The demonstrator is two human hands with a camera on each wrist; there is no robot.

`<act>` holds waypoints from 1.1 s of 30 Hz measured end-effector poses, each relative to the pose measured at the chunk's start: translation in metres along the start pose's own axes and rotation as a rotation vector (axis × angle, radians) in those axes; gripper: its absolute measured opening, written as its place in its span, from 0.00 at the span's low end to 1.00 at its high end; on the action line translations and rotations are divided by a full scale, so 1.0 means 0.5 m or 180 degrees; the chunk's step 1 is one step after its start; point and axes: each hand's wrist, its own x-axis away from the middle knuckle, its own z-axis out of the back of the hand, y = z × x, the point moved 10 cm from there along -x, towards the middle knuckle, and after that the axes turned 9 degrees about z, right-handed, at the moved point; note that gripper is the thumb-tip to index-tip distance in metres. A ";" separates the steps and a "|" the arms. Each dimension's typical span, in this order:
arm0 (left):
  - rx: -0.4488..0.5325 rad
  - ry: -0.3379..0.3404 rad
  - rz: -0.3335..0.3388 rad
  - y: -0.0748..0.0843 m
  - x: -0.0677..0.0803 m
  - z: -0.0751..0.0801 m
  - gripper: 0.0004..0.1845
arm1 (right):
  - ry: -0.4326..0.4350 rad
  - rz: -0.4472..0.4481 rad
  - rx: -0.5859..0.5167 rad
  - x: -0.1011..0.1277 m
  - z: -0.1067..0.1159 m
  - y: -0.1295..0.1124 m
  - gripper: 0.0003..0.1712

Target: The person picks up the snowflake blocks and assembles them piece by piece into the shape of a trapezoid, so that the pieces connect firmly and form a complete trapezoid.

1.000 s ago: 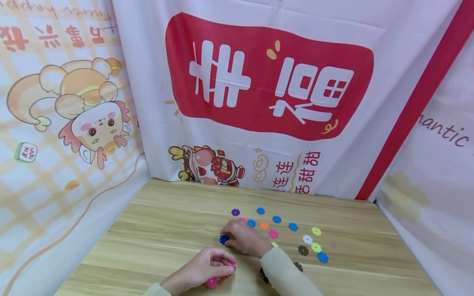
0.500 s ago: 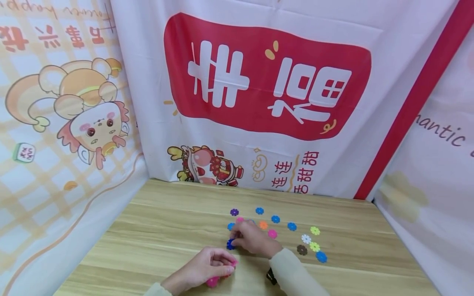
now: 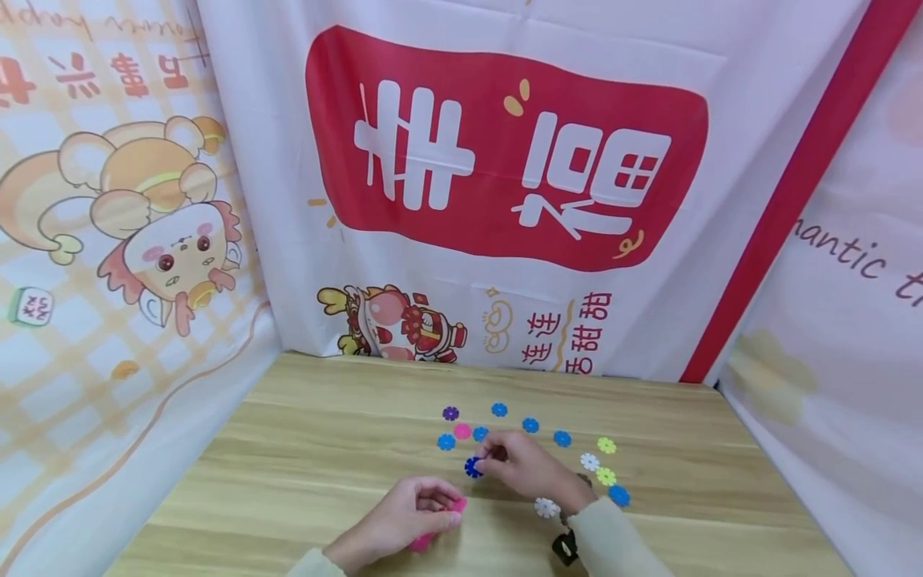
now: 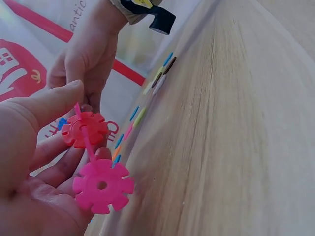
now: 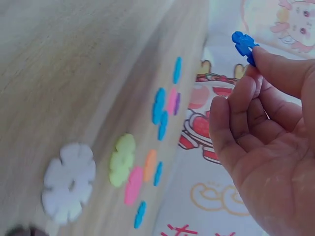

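Note:
My left hand (image 3: 404, 514) holds a small joined piece of flower-shaped plastic snowflake discs. In the left wrist view, a pink disc (image 4: 91, 196) and a red disc (image 4: 74, 132) show notched rims, linked by another pink disc seen edge-on between them. Thumb and fingers curl around the upper part. Over the table, my right hand (image 3: 530, 469) pinches a dark blue snowflake disc (image 3: 472, 467) between thumb and fingertips. That blue disc is apart from the pink piece, up and to its right in the head view.
Loose discs lie on the wooden table (image 3: 324, 449): a purple one (image 3: 450, 413), a pink one (image 3: 462, 431), several blue, yellow ones (image 3: 606, 445), and a white one (image 3: 546, 507) beside my right wrist. Printed cloth (image 3: 505, 320) hangs behind the table.
My right hand has moved to the right with the dark blue disc, uncovering a blue disc and a pink disc behind it. My left hand has hardly moved. The head view has shifted slightly.

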 end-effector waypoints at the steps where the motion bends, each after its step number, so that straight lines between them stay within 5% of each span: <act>1: -0.0030 0.0041 -0.0020 0.003 -0.002 0.000 0.18 | 0.0014 0.0033 -0.0025 0.006 0.007 -0.007 0.03; 10: -0.0152 0.0304 -0.0185 0.031 -0.005 0.000 0.17 | 0.0071 0.0101 -0.0140 0.052 0.040 -0.051 0.04; 33: -0.0196 0.0180 -0.0329 0.052 -0.003 -0.030 0.14 | 0.0032 0.0343 -0.0161 0.087 0.022 -0.073 0.03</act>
